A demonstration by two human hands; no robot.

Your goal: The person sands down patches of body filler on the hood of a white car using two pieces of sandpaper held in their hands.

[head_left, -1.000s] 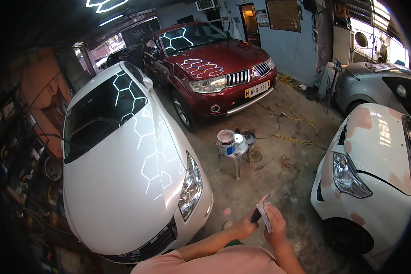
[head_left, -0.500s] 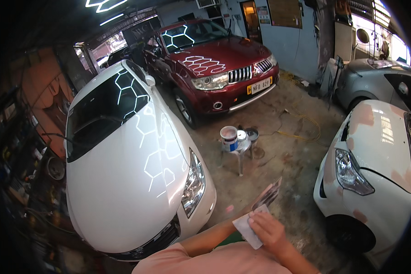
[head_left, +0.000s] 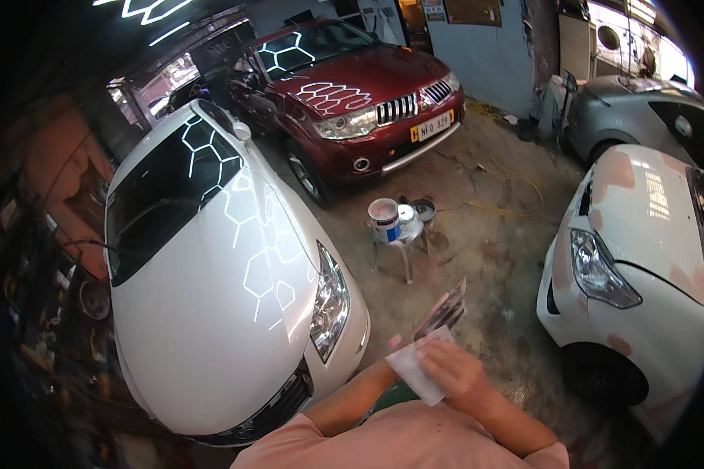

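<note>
My right hand (head_left: 455, 374) lies on top of a white sheet (head_left: 409, 366) and grips it, low in the head view, just over my chest. A flat dark blade with pale streaks (head_left: 443, 311) sticks up and to the right from under the sheet. My left hand (head_left: 395, 341) is almost wholly hidden beneath the sheet. Only a fingertip shows at the sheet's left edge, and it seems to hold the blade from below. Both forearms come in from the lower edge.
A white car (head_left: 227, 313) stands close on my left, its headlight near my hands. A white car with bare filler patches (head_left: 641, 234) is on the right. A small stool (head_left: 405, 244) bearing paint cans (head_left: 383, 217) stands ahead. Beyond are a red SUV (head_left: 352, 86) and a grey car (head_left: 641, 102).
My hands have dropped lower and nearer to my chest. The right hand has come down over the white sheet, and the blade now pokes out above it.
</note>
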